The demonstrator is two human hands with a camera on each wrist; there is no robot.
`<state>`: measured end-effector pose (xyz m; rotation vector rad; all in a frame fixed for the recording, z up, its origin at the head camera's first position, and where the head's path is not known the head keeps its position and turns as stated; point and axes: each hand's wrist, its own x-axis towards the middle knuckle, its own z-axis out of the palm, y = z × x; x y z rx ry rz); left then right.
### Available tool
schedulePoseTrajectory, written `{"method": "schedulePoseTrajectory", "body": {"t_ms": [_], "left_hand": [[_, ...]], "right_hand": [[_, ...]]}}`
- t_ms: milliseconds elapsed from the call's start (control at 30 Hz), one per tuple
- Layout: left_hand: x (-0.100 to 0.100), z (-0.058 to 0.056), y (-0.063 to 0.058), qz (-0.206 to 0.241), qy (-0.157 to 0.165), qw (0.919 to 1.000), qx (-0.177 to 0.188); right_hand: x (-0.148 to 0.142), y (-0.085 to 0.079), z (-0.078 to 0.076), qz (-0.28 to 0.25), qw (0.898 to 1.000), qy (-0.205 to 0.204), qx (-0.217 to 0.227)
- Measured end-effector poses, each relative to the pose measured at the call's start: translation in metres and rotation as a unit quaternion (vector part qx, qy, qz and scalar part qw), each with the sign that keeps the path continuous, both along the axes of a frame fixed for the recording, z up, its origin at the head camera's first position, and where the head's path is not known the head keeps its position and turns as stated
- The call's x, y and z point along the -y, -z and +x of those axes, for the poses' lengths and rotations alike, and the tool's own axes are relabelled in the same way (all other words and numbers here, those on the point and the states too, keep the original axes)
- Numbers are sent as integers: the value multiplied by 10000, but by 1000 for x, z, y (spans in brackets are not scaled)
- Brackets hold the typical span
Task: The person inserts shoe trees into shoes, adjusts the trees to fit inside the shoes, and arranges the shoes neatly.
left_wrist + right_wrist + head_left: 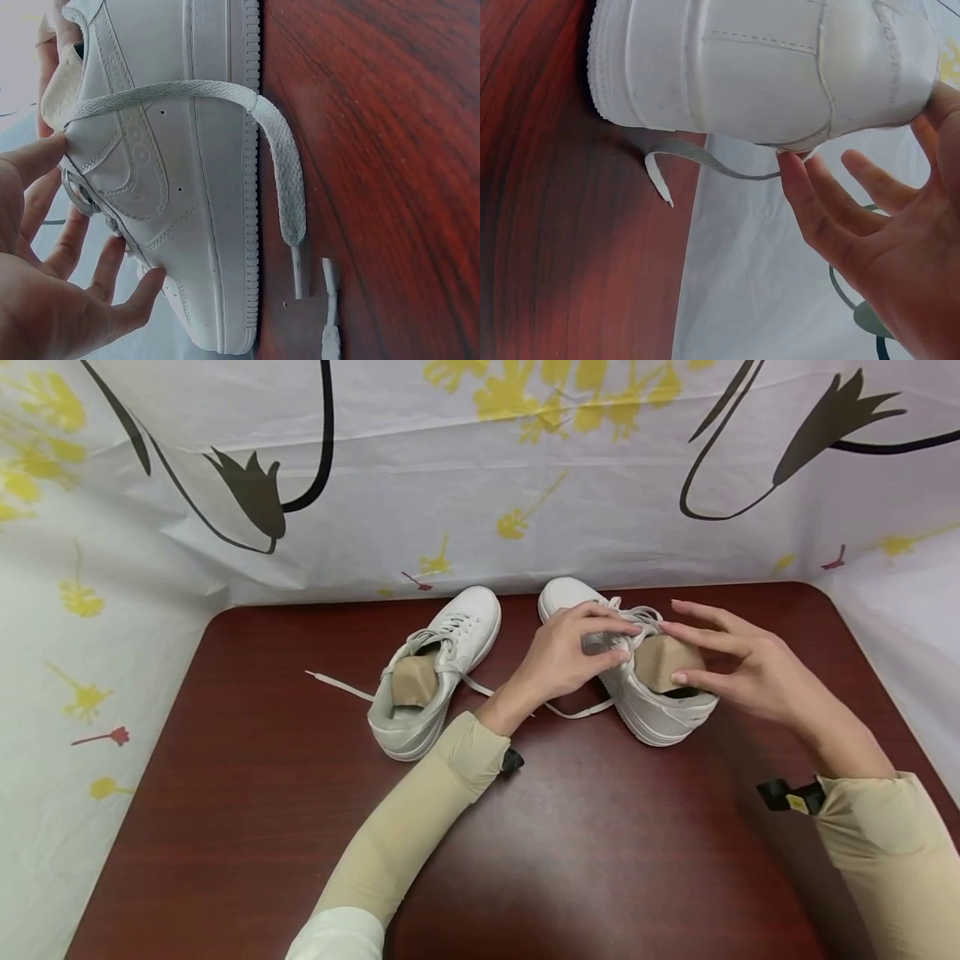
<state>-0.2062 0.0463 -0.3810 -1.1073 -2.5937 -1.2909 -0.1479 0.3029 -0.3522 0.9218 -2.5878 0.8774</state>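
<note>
A white sneaker (656,714) stands at the right with a brown shoe insert (660,662) in its opening. My left hand (566,652) reaches over its laces (633,625), thumb and fingers apart; in the left wrist view those fingertips (154,277) lie along the sneaker's upper. Around the heel opening spreads my right hand (757,664), its thumb at the insert's near edge and its forefinger by the laces. In the right wrist view the fingers (802,187) are extended beside the collar. A loose lace (281,172) hangs down the sneaker's side.
A matching white sneaker (408,739), also holding a brown insert (414,681), stands to the left, its lace end (337,683) trailing on the dark red table (247,827). Behind the table hangs a white patterned sheet (420,485).
</note>
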Motion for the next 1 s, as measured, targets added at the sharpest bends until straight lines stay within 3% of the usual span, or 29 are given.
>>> {"method": "schedulePoseTrajectory", "body": {"t_ms": [667,1000], "left_hand": [[0,-1,-1,45,2,10000,52],[0,-2,0,115,21,9999,79]], "right_hand": [[6,1,-6,-66,9992,366,-124],[2,4,-7,-296,9985,464,28]]}}
